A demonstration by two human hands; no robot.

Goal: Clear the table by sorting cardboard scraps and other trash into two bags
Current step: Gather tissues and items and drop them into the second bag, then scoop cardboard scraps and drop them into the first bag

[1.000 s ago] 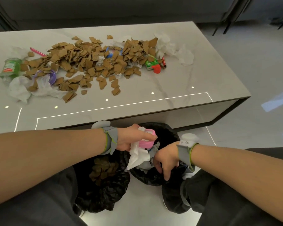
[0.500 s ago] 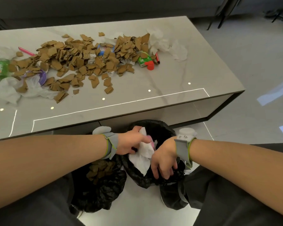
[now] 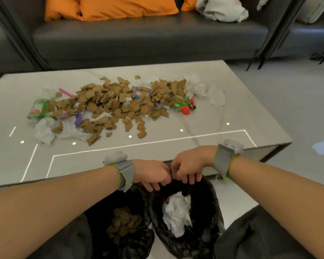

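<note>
By the bench's [image 3: 251, 116] near edge, my left hand [image 3: 151, 173] hung over the left bag [image 3: 131, 240] of cardboard, fingers curled, holding nothing I could see. My right hand [image 3: 191, 163] pinched the far rim of the right bag [image 3: 208, 199], which held white tissue [image 3: 178, 210]. The cardboard scraps [image 3: 120, 103] lay heaped mid-bench toward the far edge: light, stiff flakes, I judged, best scooped by the handful. The bottle [image 3: 38, 108] at the left end would crush easily.

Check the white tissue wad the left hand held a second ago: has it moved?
Yes. The white tissue wad has dropped down out of the left hand and now lies inside the right-side black bag, below its rim.
</note>
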